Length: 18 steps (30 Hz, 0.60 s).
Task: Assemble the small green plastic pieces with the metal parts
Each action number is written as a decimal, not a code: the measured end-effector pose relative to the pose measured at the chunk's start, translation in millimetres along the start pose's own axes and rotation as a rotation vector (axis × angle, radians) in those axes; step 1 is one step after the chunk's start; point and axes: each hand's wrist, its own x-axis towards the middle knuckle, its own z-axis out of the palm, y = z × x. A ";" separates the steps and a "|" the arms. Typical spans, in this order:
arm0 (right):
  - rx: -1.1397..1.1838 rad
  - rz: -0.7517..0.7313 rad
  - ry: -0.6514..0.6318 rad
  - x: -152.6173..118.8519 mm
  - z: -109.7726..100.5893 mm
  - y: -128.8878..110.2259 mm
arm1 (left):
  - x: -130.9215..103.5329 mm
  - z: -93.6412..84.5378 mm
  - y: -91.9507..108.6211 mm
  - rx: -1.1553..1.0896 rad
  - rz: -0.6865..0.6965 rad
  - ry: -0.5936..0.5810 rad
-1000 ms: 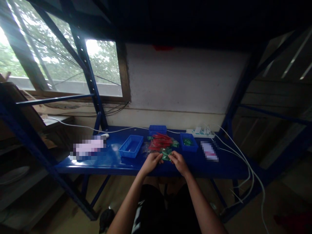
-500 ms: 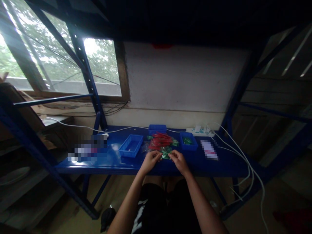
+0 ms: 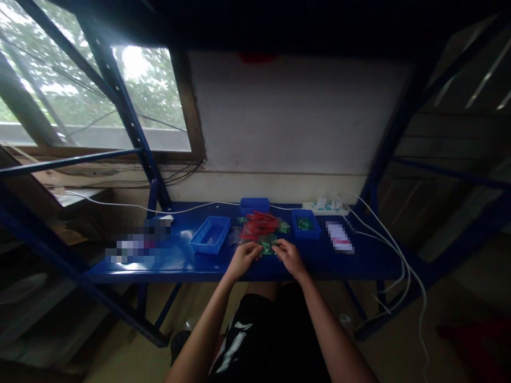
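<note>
A small clear packet with green contents (image 3: 267, 247) is stretched between my two hands near the front edge of the blue table. My left hand (image 3: 246, 257) pinches its left side. On its right side, my right hand (image 3: 288, 255) is closed with the fingertips on the edge. Just behind lies a pile of red packets (image 3: 259, 224), with more green and clear packets around it. A blue bin (image 3: 306, 224) to the right holds green pieces. To the left stands another blue bin (image 3: 211, 235), with little visible inside.
A third blue bin (image 3: 254, 205) stands behind the pile. At the back right is a white power strip (image 3: 325, 207) with cables running down the table's right side. Blurred items (image 3: 139, 243) lie left, and a blurred white-and-pink item (image 3: 339, 237) lies right.
The camera view has shifted slightly, so the table sits a little higher and further left in the picture. Both hands remain at the green packet, with hardly any change in their hold.
</note>
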 end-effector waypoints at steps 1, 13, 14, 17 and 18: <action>0.006 0.006 -0.002 -0.4 0.0 -0.3 | 0.0 -0.1 0.0 -0.002 -0.004 0.005; 0.115 0.141 -0.048 -9.5 -0.5 -8.3 | -3.7 -0.5 -2.1 -0.003 -0.049 0.049; 0.123 0.143 -0.052 -10.3 -1.1 -8.7 | -4.3 -0.9 -3.1 -0.004 -0.058 0.054; 0.130 0.140 -0.084 -12.7 -4.0 -9.3 | -6.1 -1.1 -6.0 -0.067 -0.132 0.031; 0.126 0.134 -0.089 -13.6 -5.1 -9.2 | -6.8 -0.8 -6.7 -0.098 -0.160 0.024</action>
